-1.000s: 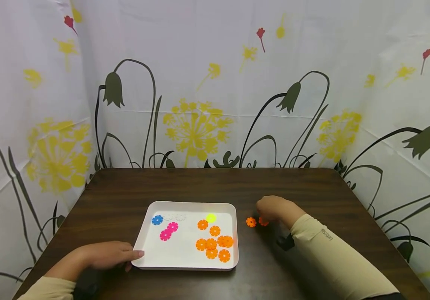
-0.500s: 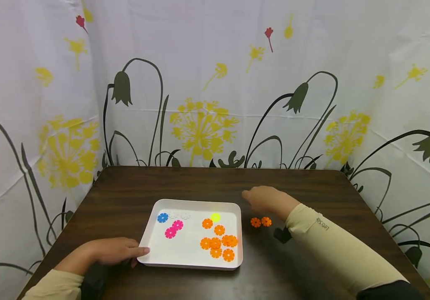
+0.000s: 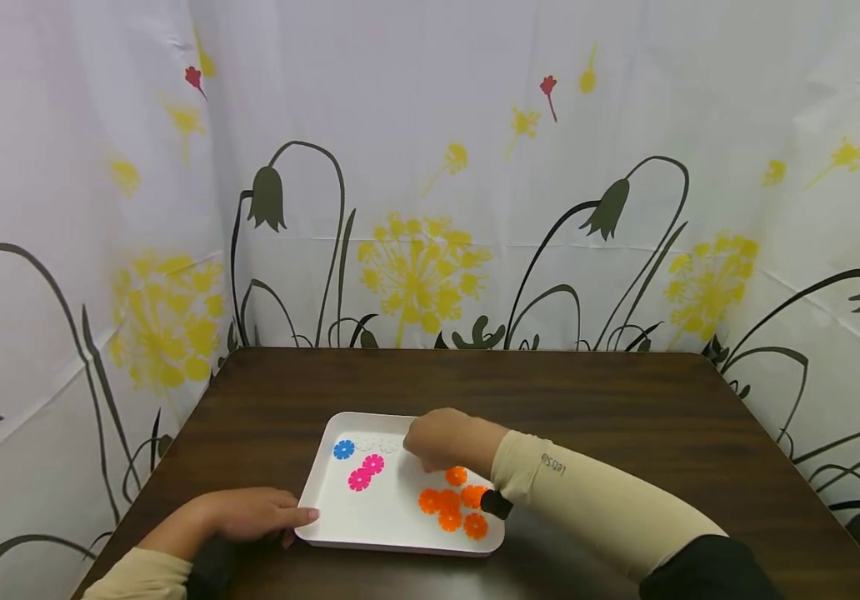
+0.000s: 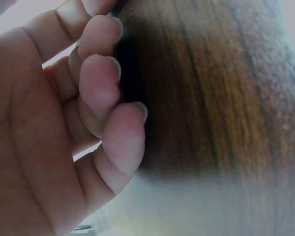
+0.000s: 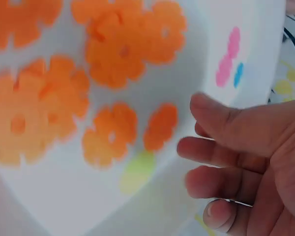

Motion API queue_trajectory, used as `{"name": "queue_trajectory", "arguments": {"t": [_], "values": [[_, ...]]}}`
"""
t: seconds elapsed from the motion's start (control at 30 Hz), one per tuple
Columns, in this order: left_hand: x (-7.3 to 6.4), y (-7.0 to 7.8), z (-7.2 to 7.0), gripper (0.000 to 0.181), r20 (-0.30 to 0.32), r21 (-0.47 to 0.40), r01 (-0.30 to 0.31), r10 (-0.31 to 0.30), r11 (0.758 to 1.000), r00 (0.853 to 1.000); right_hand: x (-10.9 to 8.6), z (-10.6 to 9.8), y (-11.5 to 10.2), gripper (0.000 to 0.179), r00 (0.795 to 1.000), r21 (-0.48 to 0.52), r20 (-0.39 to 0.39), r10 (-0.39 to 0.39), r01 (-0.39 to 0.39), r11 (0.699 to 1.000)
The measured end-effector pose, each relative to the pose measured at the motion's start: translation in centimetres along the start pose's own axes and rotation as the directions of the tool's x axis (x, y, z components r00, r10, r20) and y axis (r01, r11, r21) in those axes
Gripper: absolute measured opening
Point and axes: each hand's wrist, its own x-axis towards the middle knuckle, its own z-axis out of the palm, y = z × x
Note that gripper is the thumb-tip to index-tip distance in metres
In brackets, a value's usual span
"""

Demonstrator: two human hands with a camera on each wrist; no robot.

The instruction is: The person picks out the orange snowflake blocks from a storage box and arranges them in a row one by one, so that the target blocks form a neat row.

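The dark, wood-grained worktop (image 3: 370,379) looks smooth enough for things to slide, so a steadying grip makes sense. On it lies the shallow white tray (image 3: 347,525), smooth, round-cornered, low-rimmed. The left hand (image 3: 250,514) grips its near left corner, thumb over the rim; light, level pressure should prevent tipping. The right hand (image 3: 441,442) is over the tray's far right part, fingers bent; whether they pinch a piece, I cannot tell. Keeping those fingertips low and clear of neighbours would best avoid scattering. The tray's pieces are thin, notched, plastic-looking discs: orange discs (image 3: 476,526) at the right, some overlapping; two touching pink discs (image 3: 359,479); faint, pale discs (image 3: 387,444); one blue disc (image 3: 343,450); one blurred yellow-green disc (image 5: 137,172).
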Motion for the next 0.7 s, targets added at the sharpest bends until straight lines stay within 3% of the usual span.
{"name": "queue_trajectory", "arguments": {"t": [0.23,0.7], "values": [[0.0,0.0,0.2,0.044,-0.002,0.001,0.021,-0.021,1.0,1.0,0.5,1.7,-1.3,0.015,0.996,-0.049,-0.057,-0.073,0.07,0.996],[0.0,0.2,0.2,0.045,0.001,0.001,0.018,-0.018,1.0,1.0,-0.2,2.1,-1.0,0.02,0.999,-0.059,-0.038,-0.038,0.036,0.998]]}}
